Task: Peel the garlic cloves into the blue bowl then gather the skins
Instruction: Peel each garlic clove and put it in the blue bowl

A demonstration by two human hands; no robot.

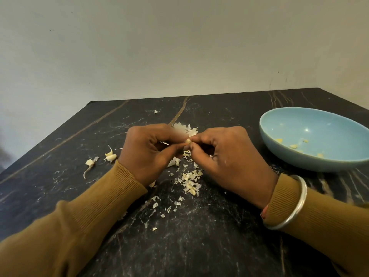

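Far left on the dark bench (pixel 50 176): two unpeeled cloves (pixel 110 156), loose, near the left sleeve. Left hand (pixel 147 152): fingers curled, tips pinching a small garlic clove (pixel 187 141) held between both hands. Below and behind the hands: scattered skins (pixel 189 181) on the bench. Right hand (pixel 225 156): fingers curled too, pinching the same clove from the other side. Silver bangle (pixel 287 204) over the right sleeve. Far right: blue bowl (pixel 311 124) upright on the bench, a few peeled pieces (pixel 293 146) inside.
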